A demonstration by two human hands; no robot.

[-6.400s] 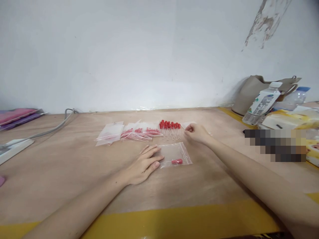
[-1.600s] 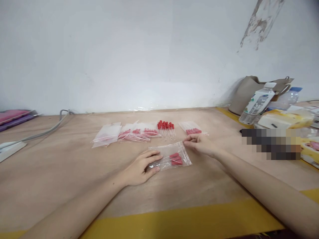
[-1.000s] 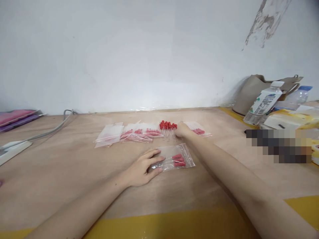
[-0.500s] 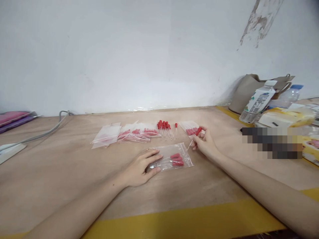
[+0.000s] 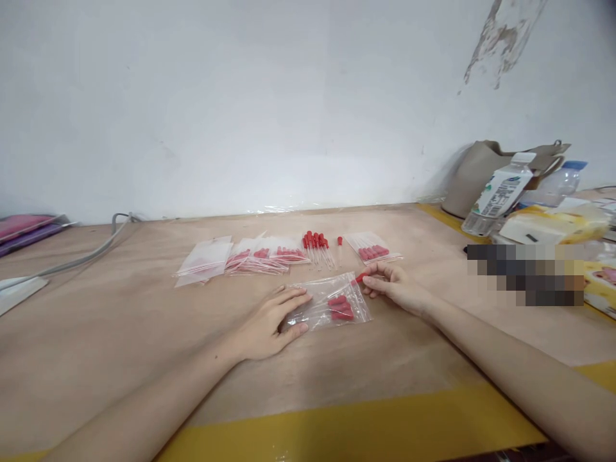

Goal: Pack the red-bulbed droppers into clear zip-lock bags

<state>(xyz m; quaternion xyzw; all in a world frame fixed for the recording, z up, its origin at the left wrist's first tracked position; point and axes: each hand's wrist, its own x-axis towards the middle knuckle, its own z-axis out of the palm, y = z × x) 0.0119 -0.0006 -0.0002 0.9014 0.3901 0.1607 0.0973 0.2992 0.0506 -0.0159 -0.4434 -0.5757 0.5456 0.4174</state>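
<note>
My left hand [image 5: 272, 321] lies with its fingers spread over the left end of a clear zip bag [image 5: 320, 292]. Several droppers with red rubber bulbs [image 5: 341, 308] show through the plastic. At the bag's right end, my right hand [image 5: 387, 282] pinches a dropper [image 5: 359, 278] by its red bulb. Its thin tube points left, at the bag's mouth and partly within it. Behind the bag lies a pile of loose red-bulbed droppers [image 5: 315, 242], with a single dropper [image 5: 339, 242] just to its right. A filled zip bag [image 5: 373, 250] rests beyond my right hand.
Filled zip bags [image 5: 262, 260] overlap at the back, beside a stack of flat bags [image 5: 205, 258]. At right stand a plastic bottle [image 5: 500, 192], a beige bag [image 5: 469, 176] and a yellow-white packet [image 5: 553, 228]. A grey cable [image 5: 91, 258] crosses the left side.
My right hand has moved left and lower with the dropper, turning it from upright to nearly level at the bag's mouth. My left hand has stayed on the bag.
</note>
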